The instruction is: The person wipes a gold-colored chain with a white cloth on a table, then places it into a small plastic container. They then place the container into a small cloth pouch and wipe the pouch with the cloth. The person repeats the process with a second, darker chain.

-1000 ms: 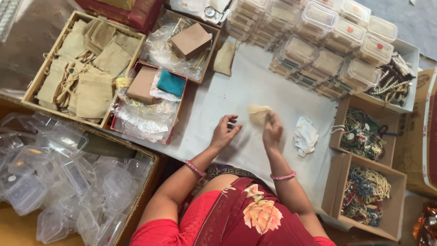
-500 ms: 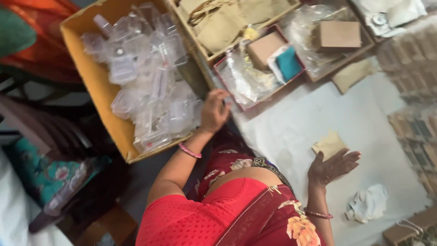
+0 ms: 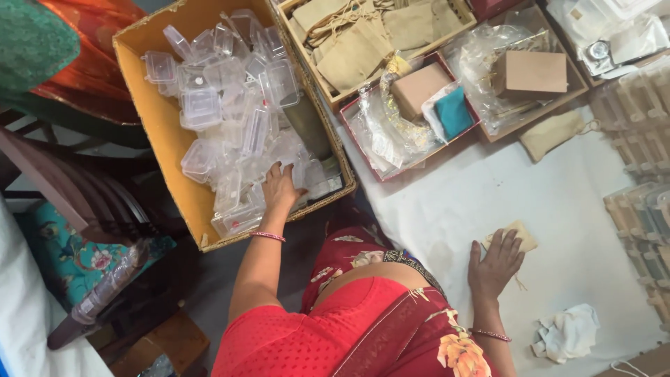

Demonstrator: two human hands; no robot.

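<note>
White cloth point(image 3: 558, 209), right hand point(image 3: 494, 264) hiding pouch point(image 3: 522, 236)

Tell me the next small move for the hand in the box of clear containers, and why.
Probably close the left hand on one small clear container and lift it: the spread fingers rest on the pile, gripping nothing, while the right hand pins the beige pouch flat.

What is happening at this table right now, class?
A person in red is reaching with the left hand into a yellow cardboard box full of small clear plastic containers, fingers spread over them. The right hand lies flat on a small beige pouch on the white cloth. More beige pouches sit in a wooden tray nearby, and a crumpled white rag lies beside the right arm.
</note>
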